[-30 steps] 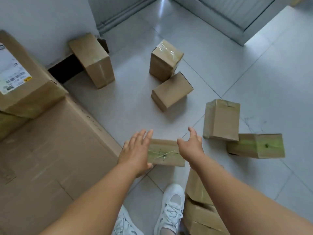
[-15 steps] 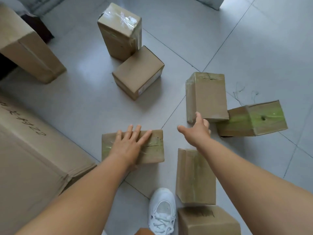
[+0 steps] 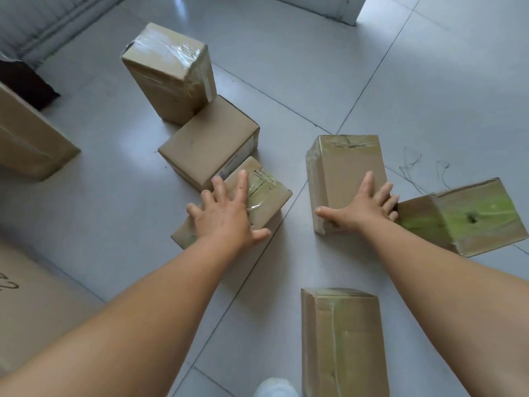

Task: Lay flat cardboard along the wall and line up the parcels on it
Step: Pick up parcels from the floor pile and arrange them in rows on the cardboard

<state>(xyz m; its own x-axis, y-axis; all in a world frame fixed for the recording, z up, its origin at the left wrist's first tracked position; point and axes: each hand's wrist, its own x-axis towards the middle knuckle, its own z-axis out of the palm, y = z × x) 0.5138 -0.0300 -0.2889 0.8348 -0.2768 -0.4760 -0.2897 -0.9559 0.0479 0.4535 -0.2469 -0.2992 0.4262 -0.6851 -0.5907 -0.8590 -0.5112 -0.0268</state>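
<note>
While hands [image 3: 226, 216] press, taped cardboard parcels [image 3: 346, 173] lie boxy.

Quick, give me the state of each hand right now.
Left hand: open, fingers spread flat on the small taped parcel.
Right hand: open, fingers spread flat on the upright parcel.

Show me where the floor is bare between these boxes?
Bare grey tile floor lies between the small taped brown parcel and the upright brown cardboard parcel. It is crowded where the green-stained cardboard box meets that parcel.
</note>
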